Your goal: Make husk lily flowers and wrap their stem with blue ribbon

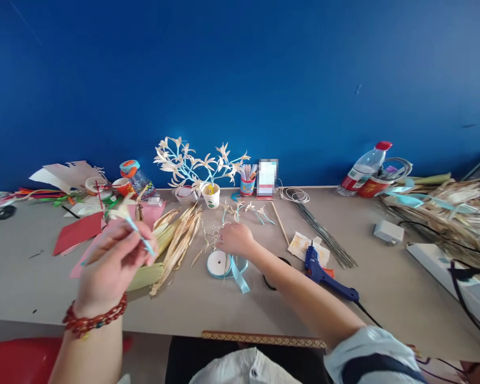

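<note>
My left hand (118, 250), raised over the left part of the table, pinches a pale husk flower (124, 210) by its thin light-blue stem (142, 237). My right hand (236, 238) reaches down to the tabletop with its fingers bent together. Around its fingertips lie small pale husk scraps (213, 234); what it pinches, if anything, is hidden. Just below it is a spool of light-blue ribbon (218, 264) with a loose end (240, 277). Small husk flowers with blue stems (260, 213) lie beyond the right hand.
Husk flowers on blue branches (184, 165) stand in a white cup (211, 196) by the wall. Dried corn husks (180, 240) lie between my hands. A blue glue gun (324, 274), wires (324, 232), a wooden stick (280, 223), a bottle (364, 170) and a power strip (448, 272) are rightward.
</note>
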`<state>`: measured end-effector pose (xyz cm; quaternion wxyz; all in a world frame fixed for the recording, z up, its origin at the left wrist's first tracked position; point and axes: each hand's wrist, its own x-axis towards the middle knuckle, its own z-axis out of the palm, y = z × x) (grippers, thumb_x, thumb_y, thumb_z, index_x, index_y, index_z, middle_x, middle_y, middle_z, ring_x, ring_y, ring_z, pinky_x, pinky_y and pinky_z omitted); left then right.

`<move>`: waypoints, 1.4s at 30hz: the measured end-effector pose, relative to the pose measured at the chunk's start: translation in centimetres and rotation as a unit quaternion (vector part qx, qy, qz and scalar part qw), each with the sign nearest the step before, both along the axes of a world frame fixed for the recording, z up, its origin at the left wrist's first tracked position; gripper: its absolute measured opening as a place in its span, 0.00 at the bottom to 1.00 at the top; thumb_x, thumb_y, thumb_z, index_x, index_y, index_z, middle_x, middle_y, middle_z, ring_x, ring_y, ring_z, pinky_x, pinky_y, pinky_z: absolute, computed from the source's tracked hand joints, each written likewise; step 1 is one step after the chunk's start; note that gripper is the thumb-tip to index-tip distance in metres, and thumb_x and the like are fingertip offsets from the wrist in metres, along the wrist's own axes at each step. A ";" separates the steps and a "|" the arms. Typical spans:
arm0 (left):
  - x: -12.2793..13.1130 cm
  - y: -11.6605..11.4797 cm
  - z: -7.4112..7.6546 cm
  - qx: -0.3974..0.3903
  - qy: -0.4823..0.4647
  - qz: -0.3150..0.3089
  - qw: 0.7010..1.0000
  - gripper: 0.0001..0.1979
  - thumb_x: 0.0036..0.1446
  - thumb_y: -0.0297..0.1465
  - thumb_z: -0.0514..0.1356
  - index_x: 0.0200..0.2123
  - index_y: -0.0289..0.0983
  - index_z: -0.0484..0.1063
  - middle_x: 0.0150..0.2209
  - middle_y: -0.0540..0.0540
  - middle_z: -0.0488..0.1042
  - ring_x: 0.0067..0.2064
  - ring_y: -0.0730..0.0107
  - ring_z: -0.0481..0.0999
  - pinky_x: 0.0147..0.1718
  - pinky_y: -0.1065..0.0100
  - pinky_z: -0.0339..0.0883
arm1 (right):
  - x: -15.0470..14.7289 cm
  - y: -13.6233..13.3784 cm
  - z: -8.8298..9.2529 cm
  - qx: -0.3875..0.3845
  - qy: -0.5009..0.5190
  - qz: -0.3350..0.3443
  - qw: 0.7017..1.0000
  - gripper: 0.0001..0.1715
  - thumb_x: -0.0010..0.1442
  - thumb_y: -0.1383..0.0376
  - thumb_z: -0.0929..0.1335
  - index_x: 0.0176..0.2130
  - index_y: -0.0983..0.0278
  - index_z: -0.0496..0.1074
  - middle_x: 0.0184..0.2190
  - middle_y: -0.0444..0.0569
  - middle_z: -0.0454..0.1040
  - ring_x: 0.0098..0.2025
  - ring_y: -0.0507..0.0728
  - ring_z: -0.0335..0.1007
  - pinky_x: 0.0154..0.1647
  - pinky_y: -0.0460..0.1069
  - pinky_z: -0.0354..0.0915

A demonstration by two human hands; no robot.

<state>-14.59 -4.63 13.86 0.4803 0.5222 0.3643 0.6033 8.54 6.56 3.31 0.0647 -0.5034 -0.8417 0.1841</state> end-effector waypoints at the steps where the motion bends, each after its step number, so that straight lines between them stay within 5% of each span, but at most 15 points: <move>1: 0.6 0.1 -0.3 -0.009 0.007 -0.012 1.000 0.06 0.58 0.34 0.61 0.34 0.39 0.78 0.17 0.52 0.61 0.21 0.73 0.61 0.22 0.67 0.57 | -0.9 0.7 -0.1 -0.015 -0.004 0.001 1.000 0.06 0.51 0.65 0.71 0.31 0.66 0.77 0.38 0.57 0.79 0.46 0.66 0.73 0.45 0.54 0.65; 4: 1.4 0.0 -0.7 -0.025 0.008 -0.013 1.000 0.07 0.56 0.37 0.63 0.33 0.40 0.78 0.20 0.49 0.66 0.22 0.71 0.63 0.22 0.67 0.58 | -2.3 2.4 -0.2 -0.047 0.023 -0.003 0.999 0.02 0.47 0.67 0.72 0.27 0.64 0.75 0.32 0.52 0.80 0.39 0.63 0.75 0.37 0.50 0.66; 8: 0.9 -0.3 -0.6 -0.015 -0.008 -0.003 1.000 0.08 0.56 0.37 0.63 0.32 0.39 0.78 0.21 0.49 0.66 0.22 0.72 0.62 0.22 0.68 0.59 | -2.2 3.5 0.3 -0.061 0.126 -0.025 0.990 0.06 0.55 0.63 0.68 0.31 0.63 0.73 0.33 0.46 0.78 0.36 0.55 0.74 0.33 0.45 0.65; 13: 1.0 0.1 -0.9 -0.008 -0.027 -0.025 0.999 0.07 0.59 0.35 0.62 0.34 0.38 0.77 0.19 0.51 0.63 0.22 0.74 0.61 0.22 0.69 0.58 | -3.7 3.1 -0.3 -0.127 0.209 -0.063 0.968 0.07 0.60 0.65 0.64 0.31 0.65 0.69 0.23 0.43 0.74 0.24 0.49 0.72 0.23 0.41 0.64; 18: 1.4 0.3 -1.0 0.000 -0.030 -0.032 0.999 0.07 0.59 0.35 0.61 0.35 0.38 0.78 0.18 0.51 0.62 0.22 0.73 0.62 0.22 0.68 0.60 | -4.8 2.6 -1.6 -0.143 0.229 -0.076 0.960 0.07 0.59 0.70 0.66 0.28 0.65 0.68 0.22 0.44 0.75 0.21 0.50 0.73 0.23 0.42 0.66; 23: 1.1 0.4 -1.3 -0.010 -0.042 -0.037 0.998 0.08 0.59 0.34 0.62 0.35 0.37 0.78 0.18 0.52 0.61 0.22 0.74 0.61 0.22 0.69 0.60 | -4.5 2.6 -1.4 -0.121 0.214 -0.074 0.966 0.07 0.65 0.70 0.63 0.35 0.66 0.69 0.29 0.47 0.78 0.25 0.49 0.76 0.24 0.40 0.67; 29: 1.8 0.5 -2.1 -0.017 -0.050 -0.043 0.998 0.08 0.61 0.34 0.60 0.36 0.36 0.77 0.17 0.52 0.61 0.22 0.75 0.62 0.24 0.70 0.61 | -2.6 2.4 -0.2 -0.048 0.086 -0.075 0.992 0.12 0.65 0.64 0.62 0.38 0.64 0.74 0.41 0.55 0.78 0.45 0.62 0.75 0.39 0.51 0.69; 33: 2.4 0.4 -2.3 -0.033 -0.043 -0.059 0.997 0.09 0.61 0.34 0.59 0.35 0.35 0.77 0.17 0.53 0.61 0.20 0.77 0.59 0.24 0.70 0.61 | -0.2 0.4 0.8 -0.049 0.010 -0.025 0.998 0.15 0.60 0.54 0.66 0.39 0.61 0.75 0.43 0.54 0.78 0.48 0.66 0.74 0.43 0.55 0.67; 37: 2.6 0.4 -2.4 -0.044 -0.040 -0.059 0.997 0.09 0.61 0.34 0.59 0.34 0.35 0.77 0.17 0.53 0.61 0.20 0.77 0.59 0.24 0.70 0.61 | 1.2 -4.0 0.7 -0.011 -0.049 0.037 0.998 0.45 0.43 0.42 0.74 0.53 0.63 0.68 0.52 0.58 0.72 0.50 0.70 0.72 0.47 0.58 0.68; 42: 3.6 1.2 -2.1 -0.050 -0.058 -0.068 0.995 0.08 0.60 0.34 0.60 0.34 0.35 0.77 0.17 0.53 0.60 0.21 0.76 0.60 0.24 0.70 0.60 | -1.8 -8.0 -0.9 0.029 -0.053 0.062 0.996 0.32 0.52 0.55 0.74 0.51 0.67 0.67 0.50 0.61 0.71 0.42 0.66 0.75 0.37 0.55 0.72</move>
